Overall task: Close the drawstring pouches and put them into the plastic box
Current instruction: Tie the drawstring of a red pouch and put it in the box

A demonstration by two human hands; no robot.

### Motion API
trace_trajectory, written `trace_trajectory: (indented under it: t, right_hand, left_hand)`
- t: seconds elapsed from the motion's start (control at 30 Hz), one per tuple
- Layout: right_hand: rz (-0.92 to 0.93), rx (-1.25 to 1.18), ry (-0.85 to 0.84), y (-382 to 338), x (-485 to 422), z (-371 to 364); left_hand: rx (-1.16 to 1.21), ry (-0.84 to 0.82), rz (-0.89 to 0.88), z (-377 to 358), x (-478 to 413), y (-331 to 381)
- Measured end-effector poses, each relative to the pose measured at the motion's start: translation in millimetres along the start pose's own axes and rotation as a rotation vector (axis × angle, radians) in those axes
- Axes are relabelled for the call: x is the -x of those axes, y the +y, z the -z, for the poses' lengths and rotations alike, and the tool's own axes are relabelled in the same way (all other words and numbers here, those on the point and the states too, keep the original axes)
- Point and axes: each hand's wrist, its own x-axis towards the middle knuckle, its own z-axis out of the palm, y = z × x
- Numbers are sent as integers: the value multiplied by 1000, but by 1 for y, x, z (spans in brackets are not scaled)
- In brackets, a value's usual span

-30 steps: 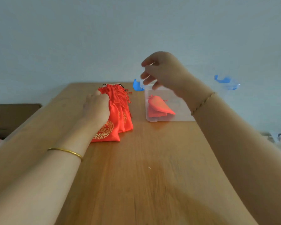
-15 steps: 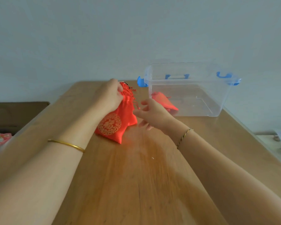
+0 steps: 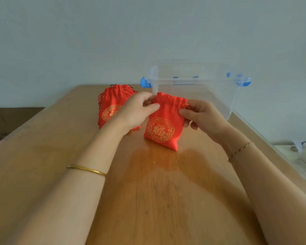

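Lifting of one pouch point(image 3: 160, 128) off the stack of pouches point(image 3: 111, 106) has been finished within the last half second. It was then gripped at the stack by the left hand alone. It is now held upright between both hands, toward the far edge of the worktop point(image 3: 148, 191) and just in front of the plastic box point(image 3: 198, 80). The gathered neck is pinched at one end by the left hand point(image 3: 136, 110) and at the other by the right hand point(image 3: 201, 115). The neck is not drawn tight, so the closing pull is judged to be the step in hand.

The box stands open near the far right corner, its near wall just behind the pouch, so only a short lift over the rim is judged to be needed. Whether a pouch lies inside cannot be told, that part being hidden. For pulling the hands apart, room is judged tighter on the left, where the stack lies just behind the left hand, than toward the right edge.
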Motion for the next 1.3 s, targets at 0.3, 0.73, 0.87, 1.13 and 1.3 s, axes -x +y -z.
trace_trajectory:
  t: [0.3,0.73,0.87,1.13,1.3]
  right_hand:
    - [39,8,74,2,1,-2]
    - [-87,-230,243,8,5,-1]
    - [-130,-333,209,7,7,2]
    - [-77,-49,348,6,8,-3]
    - [-325,-843,487,10,3,13]
  left_hand:
    - [235,221,32,-7,8,-26]
    - [374,195,212,3,17,-36]
    - [365,246,215,7,17,-39]
    - [346,347,220,11,16,-40]
    - [949,419,450,18,11,-34]
